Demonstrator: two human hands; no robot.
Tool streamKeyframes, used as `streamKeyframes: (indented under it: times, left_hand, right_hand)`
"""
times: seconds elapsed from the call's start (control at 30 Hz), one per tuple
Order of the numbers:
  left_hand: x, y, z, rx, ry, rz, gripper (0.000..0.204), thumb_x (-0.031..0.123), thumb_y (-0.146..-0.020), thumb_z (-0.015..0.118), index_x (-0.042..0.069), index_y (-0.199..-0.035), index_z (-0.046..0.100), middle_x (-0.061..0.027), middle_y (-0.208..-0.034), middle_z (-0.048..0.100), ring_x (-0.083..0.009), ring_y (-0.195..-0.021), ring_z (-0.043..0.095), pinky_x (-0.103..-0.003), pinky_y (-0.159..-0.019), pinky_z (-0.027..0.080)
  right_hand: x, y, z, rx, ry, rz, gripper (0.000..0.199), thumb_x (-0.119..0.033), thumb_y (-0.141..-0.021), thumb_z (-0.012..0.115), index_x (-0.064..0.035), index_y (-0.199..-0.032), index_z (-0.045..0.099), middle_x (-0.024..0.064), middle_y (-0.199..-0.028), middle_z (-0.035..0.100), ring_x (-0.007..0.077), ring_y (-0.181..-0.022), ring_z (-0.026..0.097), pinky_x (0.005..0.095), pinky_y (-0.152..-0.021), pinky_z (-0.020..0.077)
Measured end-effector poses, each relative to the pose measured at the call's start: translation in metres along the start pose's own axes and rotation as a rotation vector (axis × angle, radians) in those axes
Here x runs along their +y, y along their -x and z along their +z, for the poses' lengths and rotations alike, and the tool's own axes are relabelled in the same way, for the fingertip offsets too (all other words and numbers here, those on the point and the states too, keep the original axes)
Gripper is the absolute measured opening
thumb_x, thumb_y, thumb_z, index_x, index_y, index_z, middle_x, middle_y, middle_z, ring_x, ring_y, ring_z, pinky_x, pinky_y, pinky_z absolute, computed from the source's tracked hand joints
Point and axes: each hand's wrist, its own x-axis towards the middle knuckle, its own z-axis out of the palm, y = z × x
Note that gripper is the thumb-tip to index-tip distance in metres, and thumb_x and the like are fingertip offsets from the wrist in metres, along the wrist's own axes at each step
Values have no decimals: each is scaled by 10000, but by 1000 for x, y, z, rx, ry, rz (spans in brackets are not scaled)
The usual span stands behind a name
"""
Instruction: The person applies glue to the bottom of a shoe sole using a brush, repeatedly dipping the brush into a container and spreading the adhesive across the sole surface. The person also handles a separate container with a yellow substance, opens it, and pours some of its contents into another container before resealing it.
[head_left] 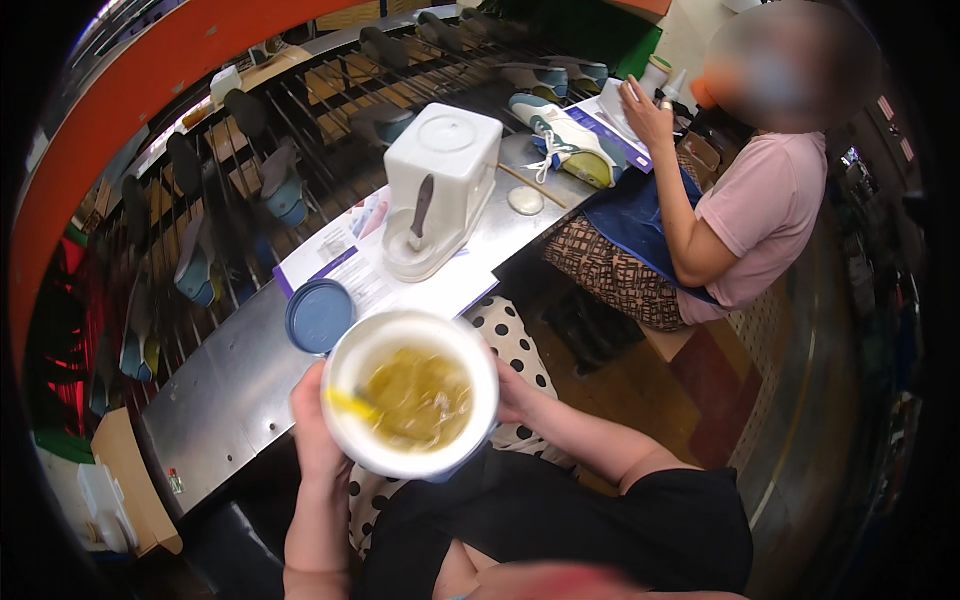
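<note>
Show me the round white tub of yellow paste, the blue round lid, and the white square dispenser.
Round white tub of yellow paste (345, 385), head view, left rim.
Blue round lid (318, 316), head view, centre.
White square dispenser (447, 150), head view, top face.

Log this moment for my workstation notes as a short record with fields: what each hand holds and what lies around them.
left hand: grips the left side of the round white tub of yellowish paste
right hand: supports the tub's right side
in tub: yellow-handled tool resting in the paste
beside tub: round blue plastic lid on the grey metal bench
further along bench: white square plastic dispenser, white and blue sneaker
nearby: seated co-worker in pink shirt
</note>
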Motion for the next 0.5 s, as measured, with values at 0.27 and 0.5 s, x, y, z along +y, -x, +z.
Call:
streamKeyframes:
  times: [0.27, 0.5]
  left_hand:
    - [-56, -112, 155, -338, 8, 59, 202, -151, -803, 565, -6, -928, 629, -56, -920, 681, -137, -880, 652, -259, -823, 512]
    - [-81, -136, 217, -437, -8, -48, 149, -76, -911, 568, 41, -820, 587, 45, -724, 571, -28, -638, 455, -201, -574, 337]
  right_hand:
    - [-37, 39, -90, 111, -688, -402, 612, -386, -999, 417, -33, -1498, 447, 186, -1569, 428, 370, -1433, 422, 541, -1219, 285]
    - [-67, 69, -117, 300, -647, -453, 561, -331, -1000, 386, -11, -1450, 489, 187, -1506, 501, 343, -1387, 491, 567, -1178, 348]
